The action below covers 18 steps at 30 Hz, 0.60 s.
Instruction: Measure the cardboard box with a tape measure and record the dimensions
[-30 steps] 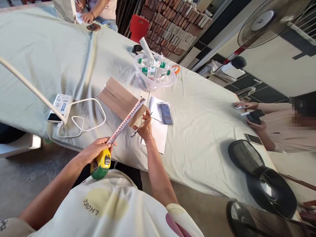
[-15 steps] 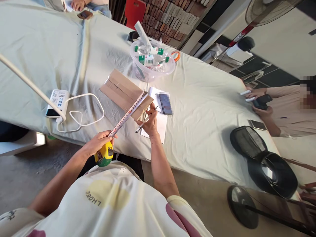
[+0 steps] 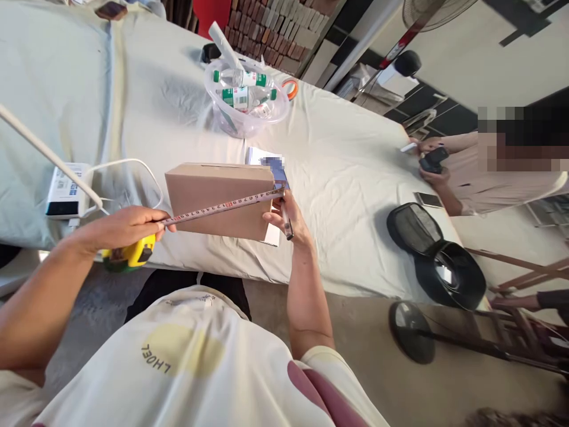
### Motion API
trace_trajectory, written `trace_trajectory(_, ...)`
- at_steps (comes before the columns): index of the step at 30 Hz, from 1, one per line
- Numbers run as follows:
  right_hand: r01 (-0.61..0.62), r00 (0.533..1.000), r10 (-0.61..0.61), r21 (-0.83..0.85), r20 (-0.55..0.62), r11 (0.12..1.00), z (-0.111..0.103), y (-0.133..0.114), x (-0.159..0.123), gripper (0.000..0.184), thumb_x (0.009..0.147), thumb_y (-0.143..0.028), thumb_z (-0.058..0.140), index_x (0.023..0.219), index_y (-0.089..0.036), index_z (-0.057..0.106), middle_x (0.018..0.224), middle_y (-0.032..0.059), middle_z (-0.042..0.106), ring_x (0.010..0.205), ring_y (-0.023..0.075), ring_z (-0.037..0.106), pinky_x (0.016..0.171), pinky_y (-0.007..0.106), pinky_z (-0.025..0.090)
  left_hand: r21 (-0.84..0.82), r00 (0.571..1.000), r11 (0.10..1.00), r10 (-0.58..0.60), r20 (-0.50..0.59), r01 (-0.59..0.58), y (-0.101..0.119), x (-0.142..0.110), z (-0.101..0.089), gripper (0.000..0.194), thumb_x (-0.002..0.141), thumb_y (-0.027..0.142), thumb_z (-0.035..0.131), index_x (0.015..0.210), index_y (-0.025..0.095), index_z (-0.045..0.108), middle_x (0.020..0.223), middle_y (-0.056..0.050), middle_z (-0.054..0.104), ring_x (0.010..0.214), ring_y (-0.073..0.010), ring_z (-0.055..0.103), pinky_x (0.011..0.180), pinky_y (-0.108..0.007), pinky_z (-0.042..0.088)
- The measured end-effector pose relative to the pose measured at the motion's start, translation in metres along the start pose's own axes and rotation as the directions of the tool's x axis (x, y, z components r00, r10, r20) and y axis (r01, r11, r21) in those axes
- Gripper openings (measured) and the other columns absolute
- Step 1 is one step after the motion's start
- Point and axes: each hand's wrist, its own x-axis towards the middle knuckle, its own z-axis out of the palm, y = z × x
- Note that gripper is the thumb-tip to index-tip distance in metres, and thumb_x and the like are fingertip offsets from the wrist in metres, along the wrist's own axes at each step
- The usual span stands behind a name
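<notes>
The left hand (image 3: 122, 228) is closed on the tape (image 3: 128, 254), pinching the blade (image 3: 222, 206) just out of its case. The right hand (image 3: 296, 219) holds a pen (image 3: 285, 219) in curled fingers beside the blade's tip, with fingertips at the right end of the box (image 3: 208, 187).

The box is between the hands, near the front edge of the worktop (image 3: 338, 172), the blade slanting across its near face; whether it rests fully there I cannot tell. It is probably light and fairly stiff, grippy card, best held by both ends; pressing mid-face could dent it. The blade is likely springy and slick, better pinched flat.

The notebook (image 3: 272, 235) and phone (image 3: 279, 172) crowd the right end, the cable (image 3: 155, 184) the left. The tub (image 3: 249, 127) stands behind; open cloth lies to the right.
</notes>
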Motion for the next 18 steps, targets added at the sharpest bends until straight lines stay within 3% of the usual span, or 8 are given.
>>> trace_trajectory(4, 0.011, 0.996, -0.013, 0.025, 0.091, 1.0, -0.011, -0.005, -0.014, 0.061, 0.065, -0.059, 0.089, 0.091, -0.028, 0.044, 0.106, 0.0017, 0.058, 0.098, 0.019, 0.06, 0.089, 0.04, 0.056, 0.088, 0.998, 0.994, -0.061, 0.028, 0.059, 0.002, 0.0, -0.025, 0.047, 0.087, 0.046, 0.054, 0.116, 0.015, 0.074, 0.087, -0.004, 0.071, 0.076, -0.0202, 0.064, 0.066, -0.025, 0.047)
trace_trajectory(10, 0.019, 0.997, -0.017, -0.025, 0.08, 0.999, -0.009, -0.004, -0.034, 0.062, 0.064, -0.057, 0.09, 0.091, -0.027, 0.044, 0.108, 0.001, 0.058, 0.103, 0.0203, 0.059, 0.095, 0.039, 0.051, 0.107, 0.995, 0.993, 0.037, 0.092, -0.047, 0.009, 0.01, -0.044, 0.033, 0.084, 0.038, 0.054, 0.101, 0.016, 0.073, 0.081, -0.003, 0.071, 0.075, -0.0197, 0.064, 0.068, -0.023, 0.046)
trace_trajectory(13, 0.014, 0.998, -0.012, -0.029, 0.058, 0.999, -0.006, -0.006, -0.041, 0.059, 0.064, -0.055, 0.09, 0.093, -0.028, 0.046, 0.106, -0.0001, 0.057, 0.098, 0.019, 0.058, 0.092, 0.038, 0.051, 0.059, 0.995, 0.997, 0.041, 0.096, -0.047, 0.008, 0.017, -0.048, 0.02, 0.08, 0.032, 0.06, 0.086, 0.017, 0.073, 0.075, -0.002, 0.067, 0.07, -0.019, 0.062, 0.065, -0.023, 0.044)
trace_trajectory(18, 0.055, 0.998, -0.055, -0.002, 0.019, 0.998, -0.004, 0.001, -0.045, 0.055, 0.065, -0.054, 0.09, 0.093, -0.03, 0.05, 0.106, 0.0009, 0.06, 0.095, 0.02, 0.058, 0.084, 0.037, 0.052, -0.111, 0.997, 0.991, -0.064, 0.042, 0.068, 0.006, 0.024, -0.04, 0.015, 0.074, 0.024, 0.069, 0.079, 0.014, 0.078, 0.069, -0.003, 0.063, 0.066, -0.0194, 0.06, 0.063, -0.023, 0.041)
